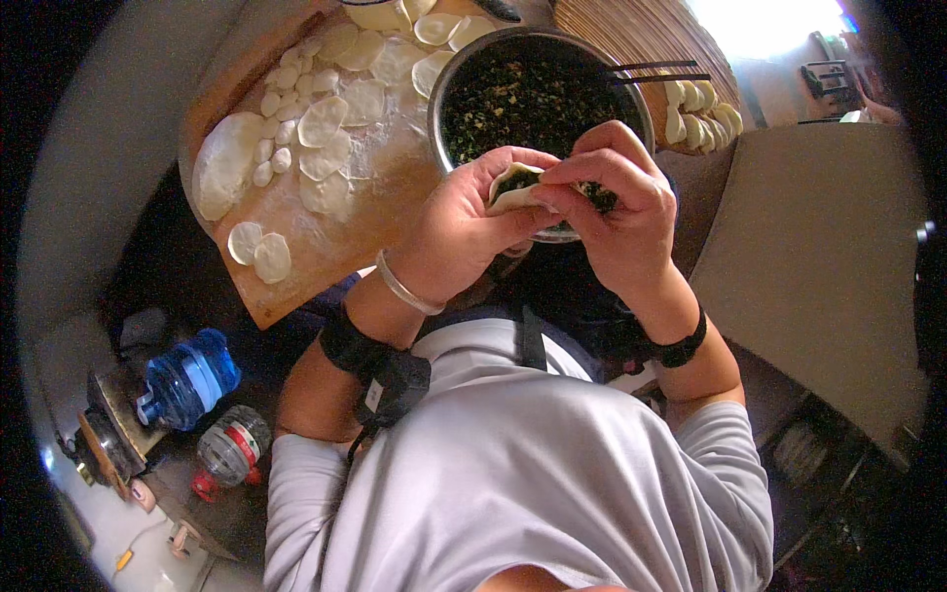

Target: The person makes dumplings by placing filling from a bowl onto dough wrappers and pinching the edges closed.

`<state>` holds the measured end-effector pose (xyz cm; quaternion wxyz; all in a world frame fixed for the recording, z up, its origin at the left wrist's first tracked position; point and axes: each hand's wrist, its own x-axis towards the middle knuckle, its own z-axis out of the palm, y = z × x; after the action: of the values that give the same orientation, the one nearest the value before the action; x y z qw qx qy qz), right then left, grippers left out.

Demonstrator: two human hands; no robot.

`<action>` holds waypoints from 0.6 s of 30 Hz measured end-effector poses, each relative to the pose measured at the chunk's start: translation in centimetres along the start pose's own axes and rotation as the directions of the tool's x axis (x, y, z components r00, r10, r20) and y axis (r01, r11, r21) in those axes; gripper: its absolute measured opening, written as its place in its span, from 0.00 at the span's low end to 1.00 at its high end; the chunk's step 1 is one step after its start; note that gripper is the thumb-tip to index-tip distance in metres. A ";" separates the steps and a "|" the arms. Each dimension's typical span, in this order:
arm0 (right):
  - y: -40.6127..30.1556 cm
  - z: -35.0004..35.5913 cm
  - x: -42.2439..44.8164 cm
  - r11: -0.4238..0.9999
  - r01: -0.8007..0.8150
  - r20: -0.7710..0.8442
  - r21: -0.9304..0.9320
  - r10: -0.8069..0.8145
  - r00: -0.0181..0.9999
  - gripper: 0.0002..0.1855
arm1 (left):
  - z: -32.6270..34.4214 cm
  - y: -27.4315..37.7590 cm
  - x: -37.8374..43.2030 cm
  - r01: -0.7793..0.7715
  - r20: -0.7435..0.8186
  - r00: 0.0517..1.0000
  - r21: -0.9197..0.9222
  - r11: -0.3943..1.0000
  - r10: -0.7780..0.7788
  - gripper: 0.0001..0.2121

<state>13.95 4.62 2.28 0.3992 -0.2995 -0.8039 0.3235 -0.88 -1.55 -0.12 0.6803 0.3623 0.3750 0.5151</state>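
Observation:
My left hand (466,222) cradles a dumpling wrapper (510,198) folded partly around dark green filling. The thumb and fingers of my right hand (621,192) pinch the wrapper's right edge; its left part gapes and shows the filling. Both hands are over the near rim of a steel bowl (438,111) of chopped green filling (525,103). A pair of dark chopsticks (666,78) lies across the bowl's right rim. Left of the bowl, round dough wrappers (323,122) and small dough pieces (285,132) lie on a floured wooden board (385,200).
A large dough piece (229,166) lies at the board's left edge. Folded dumplings (699,126) stand in rows on a slatted round tray (636,29) at the upper right. A blue water bottle (192,377) and a clear bottle (233,444) are low on the left.

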 end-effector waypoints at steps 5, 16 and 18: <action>-0.8 -0.2 0.4 0.998 -0.061 0.047 -0.028 0.062 0.997 0.06 | 0.1 0.4 0.1 -0.029 0.008 1.000 0.062 0.998 0.028 0.21; -1.2 -0.3 0.4 0.994 -0.080 0.071 0.068 0.076 0.995 0.05 | 0.3 -0.6 0.0 -0.031 -0.032 0.999 -0.149 0.988 0.026 0.15; -1.2 -0.3 0.6 0.999 -0.047 0.110 0.012 0.045 0.993 0.05 | 0.4 -0.3 -0.1 -0.017 -0.013 1.000 -0.140 0.990 0.016 0.15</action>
<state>13.67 4.45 3.61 0.3490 -0.2966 -0.8152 0.3546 -0.46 -1.75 -0.16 0.6975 0.3136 0.3391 0.5479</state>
